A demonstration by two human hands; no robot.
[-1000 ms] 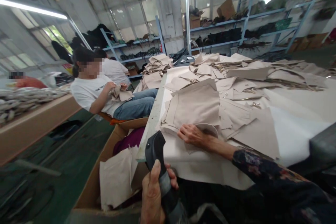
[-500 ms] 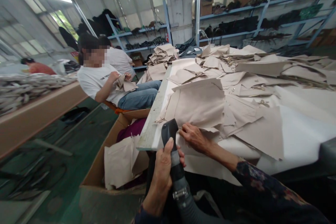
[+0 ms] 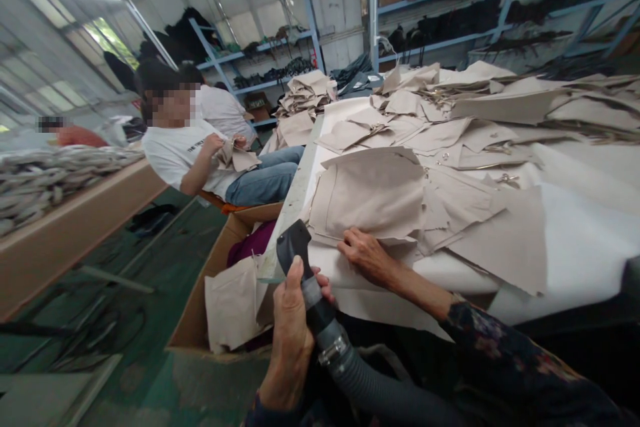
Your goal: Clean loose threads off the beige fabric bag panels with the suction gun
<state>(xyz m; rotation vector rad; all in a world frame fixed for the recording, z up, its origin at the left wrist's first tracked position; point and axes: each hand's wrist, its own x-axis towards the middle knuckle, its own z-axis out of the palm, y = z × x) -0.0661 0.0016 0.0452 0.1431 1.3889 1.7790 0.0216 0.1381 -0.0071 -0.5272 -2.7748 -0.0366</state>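
My left hand [image 3: 290, 323] is wrapped around a suction hose handle, its thumb lying along the top. The black head [image 3: 294, 245] of the handle tilts up to the left, beside the table's corner. A grey ribbed hose [image 3: 357, 367] with a metal clamp runs down from it. At the near edge of a beige fabric piece [image 3: 373, 193], my right hand [image 3: 367, 255] has its fingers curled and pressed together on the cloth. This piece lies flat with stitched lines and frayed edges. The fingertips of my right hand are partly hidden.
More beige pieces [image 3: 480, 207] with metal fittings are heaped across the white-covered table [image 3: 590, 233]. Below its left edge stands a cardboard box [image 3: 187, 320] holding beige and purple cloth. A seated co-worker [image 3: 185, 153] handles beige fabric. Blue shelves [image 3: 445, 57] stand behind.
The hose head has moved left, away from my right hand and the fabric's near edge. My right hand stays at the cloth edge. The view has shifted slightly.
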